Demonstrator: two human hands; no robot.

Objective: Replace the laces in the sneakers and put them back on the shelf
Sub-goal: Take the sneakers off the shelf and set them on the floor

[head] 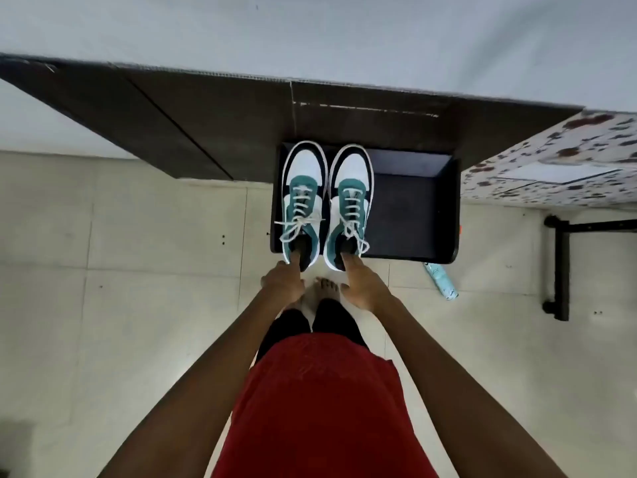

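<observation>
Both sneakers sit on the black shelf point(413, 208), at 12 o'clock from frame centre, side by side and almost touching, toes pointing away from the person. They take the shelf's left half. The heels overhang its front edge.

Left sneaker point(303, 201) and right sneaker point(351, 205) are teal, white and black. Both have white laces point(296, 224) threaded through and tied in bows. There is a small mark on the right tongue, too small to read.

Left hand point(282, 281) is at 6 o'clock of the left sneaker, fingers hooked into its heel opening, gripping the collar. Right hand point(362, 284) has the same hold on the right sneaker, finger down inside the opening. Both arms are stretched out straight.

Around it:
- dark panel point(206, 125) against the wall, 11 o'clock
- speckled patterned surface point(551, 167), 2 o'clock
- black pipe frame point(558, 270), 3 o'clock
- light blue patterned tube point(441, 281) lying on the tiled floor point(120, 253), just below the shelf's front right corner. Its print is unreadable.

Bare feet point(325, 288) show between the hands – red shirt point(320, 408) at 6 o'clock.
</observation>
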